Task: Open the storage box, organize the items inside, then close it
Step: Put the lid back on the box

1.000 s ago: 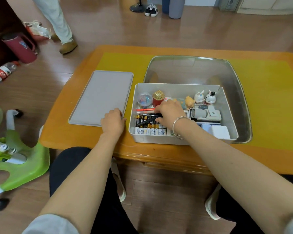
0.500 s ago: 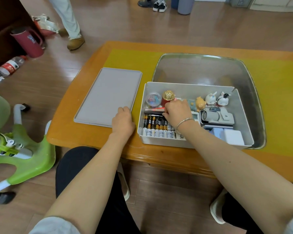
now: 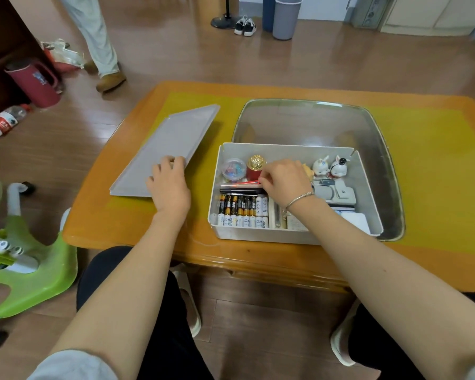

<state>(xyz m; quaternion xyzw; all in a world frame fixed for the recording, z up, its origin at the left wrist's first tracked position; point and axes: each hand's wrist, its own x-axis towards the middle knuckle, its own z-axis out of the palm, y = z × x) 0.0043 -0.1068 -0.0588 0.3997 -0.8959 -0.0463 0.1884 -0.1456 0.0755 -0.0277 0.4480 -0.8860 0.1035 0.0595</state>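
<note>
Right hand [image 3: 284,180] pinches slim red pen [image 3: 246,182].

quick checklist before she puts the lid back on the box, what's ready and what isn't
1. Lid within reach, left of the storage box on the table: ok.
2. Left hand on the lid's near edge, ready to lift: ok.
3. Right hand out of the box: not ok, it is inside, pinching the red pen.
4. Batteries lined up in rows at the front left: ok.
5. Nothing standing above the rim: cannot tell for the red jar.
</note>
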